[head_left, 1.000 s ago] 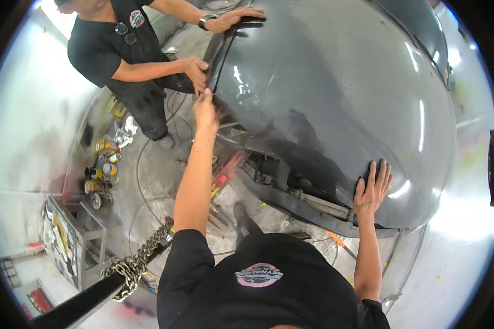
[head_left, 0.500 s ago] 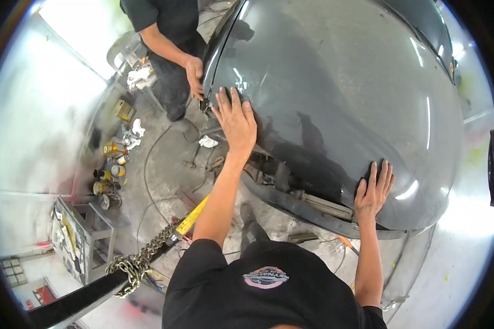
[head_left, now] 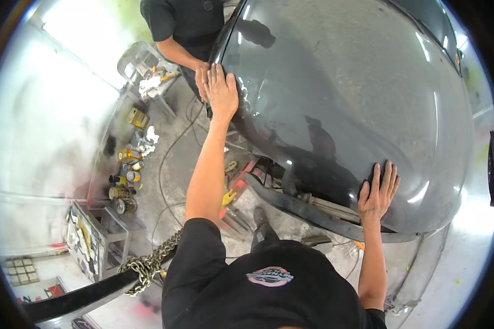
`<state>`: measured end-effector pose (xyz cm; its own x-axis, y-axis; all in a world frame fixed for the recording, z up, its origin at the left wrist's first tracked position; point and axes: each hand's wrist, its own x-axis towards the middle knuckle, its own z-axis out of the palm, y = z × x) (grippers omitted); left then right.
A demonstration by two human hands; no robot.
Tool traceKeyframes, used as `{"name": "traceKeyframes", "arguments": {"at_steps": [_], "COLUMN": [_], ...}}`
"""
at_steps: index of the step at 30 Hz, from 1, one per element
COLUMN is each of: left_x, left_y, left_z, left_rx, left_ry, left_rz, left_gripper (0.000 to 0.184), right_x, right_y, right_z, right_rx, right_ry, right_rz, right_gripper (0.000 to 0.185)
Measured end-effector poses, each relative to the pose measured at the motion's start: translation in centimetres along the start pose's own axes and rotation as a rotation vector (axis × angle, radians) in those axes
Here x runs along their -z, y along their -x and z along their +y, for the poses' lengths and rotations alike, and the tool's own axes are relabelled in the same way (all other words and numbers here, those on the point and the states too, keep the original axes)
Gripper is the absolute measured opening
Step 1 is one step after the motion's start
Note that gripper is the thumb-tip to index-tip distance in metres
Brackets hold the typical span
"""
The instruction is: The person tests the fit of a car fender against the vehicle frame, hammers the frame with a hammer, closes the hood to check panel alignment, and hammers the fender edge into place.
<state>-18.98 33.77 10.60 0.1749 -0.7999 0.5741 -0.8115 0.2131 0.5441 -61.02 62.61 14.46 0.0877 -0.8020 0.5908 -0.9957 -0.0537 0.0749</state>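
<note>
A dark, glossy car hood (head_left: 346, 98) fills the upper right. My left hand (head_left: 222, 94) lies flat at its left corner, near the seam with the fender, fingers stretched out. It overlaps the co-worker's hand (head_left: 201, 82) in the view; whether the two touch, I cannot tell. Near the hood's front edge on the right, my right hand (head_left: 377, 193) rests palm down with spread fingers. Below that edge the car's front is exposed, with a dark curved bumper bar (head_left: 296, 211) and a light metal bar (head_left: 332, 207) behind it.
A co-worker in black (head_left: 186, 27) is at the fender. Along the left wall are several cans (head_left: 127, 205), a yellow tin (head_left: 138, 118), a chair (head_left: 142, 60) and a metal stand (head_left: 101, 241). A chain (head_left: 148, 268) wraps a black beam (head_left: 88, 296). A hose (head_left: 163, 164) crosses the floor.
My left hand has moved up and left along the hood to its corner, beside the co-worker's hand. The right hand stays at the same spot on the hood. The view has shifted slightly.
</note>
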Motion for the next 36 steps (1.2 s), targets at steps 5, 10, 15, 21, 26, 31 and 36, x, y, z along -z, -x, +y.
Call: {"name": "traceKeyframes", "arguments": {"at_steps": [5, 10, 15, 21, 26, 31, 36], "left_x": [-0.6, 0.5, 1.0, 0.4, -0.4, -0.5, -0.6], "left_y": [1.8, 8.7, 10.2, 4.2, -1.1, 0.9, 5.1], "left_z": [2.5, 11.9, 14.2, 7.0, -1.2, -0.5, 8.1], "left_rx": [0.128, -0.126, -0.235, -0.076, 0.089, 0.197, 0.009], "left_ry": [-0.074, -0.148, 0.014, -0.042, -0.021, 0.037, -0.1], "left_rz": [0.05, -0.075, -0.139, -0.034, -0.004, -0.029, -0.06], "left_gripper": [0.062, 0.065, 0.068, 0.073, 0.073, 0.07, 0.064], "right_x": [0.0, 0.2, -0.1, -0.1, 0.1, 0.0, -0.1], "right_y": [0.0, -0.1, 0.1, 0.2, 0.0, 0.1, 0.3], "right_z": [0.1, -0.2, 0.1, 0.2, 0.1, 0.1, 0.4], "right_rx": [-0.004, -0.008, 0.004, -0.003, -0.006, -0.016, -0.026], "right_ry": [-0.003, -0.007, -0.001, -0.028, -0.024, -0.016, -0.008], "right_rz": [0.018, 0.013, 0.032, 0.044, 0.04, 0.042, 0.045], "right_gripper": [0.049, 0.048, 0.047, 0.047, 0.046, 0.046, 0.046]}}
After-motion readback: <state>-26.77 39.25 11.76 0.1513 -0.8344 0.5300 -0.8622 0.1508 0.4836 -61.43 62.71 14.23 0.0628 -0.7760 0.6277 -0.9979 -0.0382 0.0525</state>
